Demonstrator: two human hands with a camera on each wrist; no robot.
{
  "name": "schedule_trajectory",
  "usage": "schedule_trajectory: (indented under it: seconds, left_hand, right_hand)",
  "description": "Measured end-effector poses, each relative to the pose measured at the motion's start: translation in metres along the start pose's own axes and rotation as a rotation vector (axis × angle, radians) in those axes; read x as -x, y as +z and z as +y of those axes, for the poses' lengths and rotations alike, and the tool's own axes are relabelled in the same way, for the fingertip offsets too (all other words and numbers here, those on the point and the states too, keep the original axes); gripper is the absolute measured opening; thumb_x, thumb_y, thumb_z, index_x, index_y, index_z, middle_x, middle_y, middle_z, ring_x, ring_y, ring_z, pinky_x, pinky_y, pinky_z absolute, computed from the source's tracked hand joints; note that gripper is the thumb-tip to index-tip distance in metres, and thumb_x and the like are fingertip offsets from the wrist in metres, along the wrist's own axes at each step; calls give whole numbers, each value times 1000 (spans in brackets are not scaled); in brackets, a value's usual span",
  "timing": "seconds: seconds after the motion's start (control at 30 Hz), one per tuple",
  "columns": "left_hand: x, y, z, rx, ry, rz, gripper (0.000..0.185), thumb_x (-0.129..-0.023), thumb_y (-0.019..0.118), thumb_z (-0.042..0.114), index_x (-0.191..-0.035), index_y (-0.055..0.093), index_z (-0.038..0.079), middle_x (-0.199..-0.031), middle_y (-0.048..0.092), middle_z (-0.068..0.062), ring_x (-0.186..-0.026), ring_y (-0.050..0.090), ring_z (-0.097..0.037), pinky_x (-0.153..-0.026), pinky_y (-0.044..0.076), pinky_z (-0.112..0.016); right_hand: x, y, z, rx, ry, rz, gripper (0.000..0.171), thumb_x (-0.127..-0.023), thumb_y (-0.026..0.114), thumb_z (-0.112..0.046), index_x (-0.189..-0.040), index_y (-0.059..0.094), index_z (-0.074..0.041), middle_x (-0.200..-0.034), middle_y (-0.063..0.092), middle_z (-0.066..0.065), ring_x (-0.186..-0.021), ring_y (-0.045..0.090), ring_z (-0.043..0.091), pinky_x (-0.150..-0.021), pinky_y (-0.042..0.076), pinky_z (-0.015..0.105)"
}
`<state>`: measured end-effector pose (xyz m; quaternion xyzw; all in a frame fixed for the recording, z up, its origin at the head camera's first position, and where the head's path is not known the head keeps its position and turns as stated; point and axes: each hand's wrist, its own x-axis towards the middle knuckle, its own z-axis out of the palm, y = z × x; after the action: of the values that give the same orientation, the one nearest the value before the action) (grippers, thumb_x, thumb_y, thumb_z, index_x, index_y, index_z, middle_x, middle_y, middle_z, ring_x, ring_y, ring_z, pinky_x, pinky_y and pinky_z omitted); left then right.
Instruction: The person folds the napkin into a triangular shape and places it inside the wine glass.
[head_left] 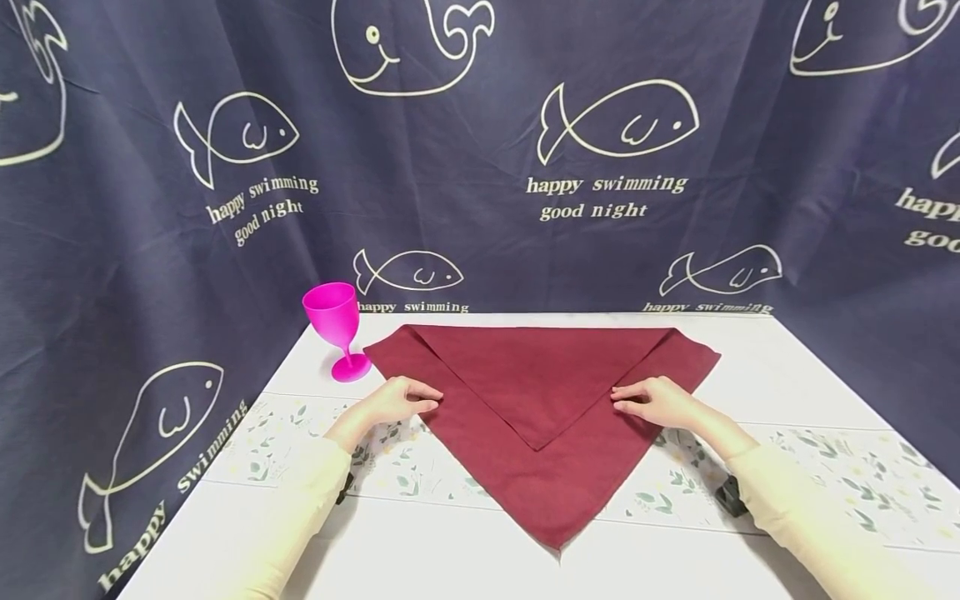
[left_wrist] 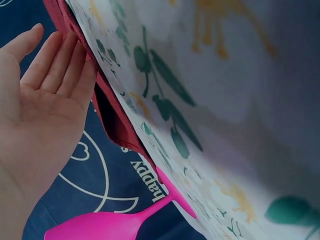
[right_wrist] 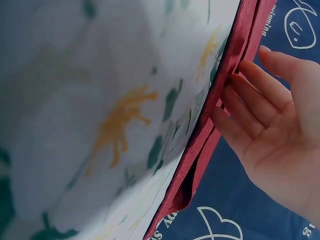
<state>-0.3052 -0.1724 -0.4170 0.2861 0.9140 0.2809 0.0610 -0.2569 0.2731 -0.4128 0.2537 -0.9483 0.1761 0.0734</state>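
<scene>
A dark red cloth napkin [head_left: 517, 483] lies on the table, folded so a smaller triangular flap points toward me over a larger triangle. My left hand [head_left: 401, 400] is at its left edge, and in the left wrist view the fingers [left_wrist: 62, 70] are nearly straight with their tips at the cloth. On the opposite edge is my right hand [head_left: 656, 402]; the right wrist view shows its extended fingers [right_wrist: 255, 95] touching the cloth's border, thumb apart. Neither hand grips the fabric. Beyond the left hand stands an upright pink goblet [head_left: 333, 321], close to the napkin's left corner.
The white table [head_left: 420, 550] carries a leafy floral band [head_left: 840, 475] across its middle. A dark blue curtain [head_left: 480, 183] with fish drawings and lettering hangs behind the table and along both sides.
</scene>
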Motion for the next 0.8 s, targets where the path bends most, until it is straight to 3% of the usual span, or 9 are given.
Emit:
schedule_trajectory:
  seconds: [0.2, 0.43, 0.63, 0.8]
  left_hand:
    - [0, -1, 1, 6, 14, -23, 31, -83, 58, 28, -111, 62, 15, -110, 62, 0, -109, 53, -18, -92, 41, -37]
    - [-1, 1, 0, 5, 33, -34, 32, -83, 58, 24, -112, 60, 12, -114, 59, -3, -113, 49, -20, -96, 38, -37]
    - [-1, 1, -1, -22, 92, 5, 27, -84, 57, 23, -107, 63, 11, -108, 63, -2, -107, 53, -20, -92, 41, -37]
    - [-2, 0, -2, -5, 103, 52, 20, -84, 57, 20, -101, 66, 12, -97, 66, 2, -96, 59, -14, -84, 46, -32]
  right_hand:
    - [0, 2, -1, -9, -3, -49, 32, -79, 62, -26, -104, 65, -6, -109, 61, 13, -102, 56, 29, -83, 44, 41]
    - [1, 3, -1, -22, 1, -87, 37, -80, 60, -30, -108, 62, -5, -118, 55, 16, -109, 50, 33, -88, 40, 45]
    - [0, 4, 1, -4, 14, 9, 32, -81, 61, -28, -105, 64, -8, -104, 64, 11, -89, 61, 22, -76, 47, 37]
    - [-4, 2, 2, -20, 33, 119, 22, -80, 62, -23, -96, 69, -9, -84, 69, 2, -67, 57, 7, -63, 45, 26]
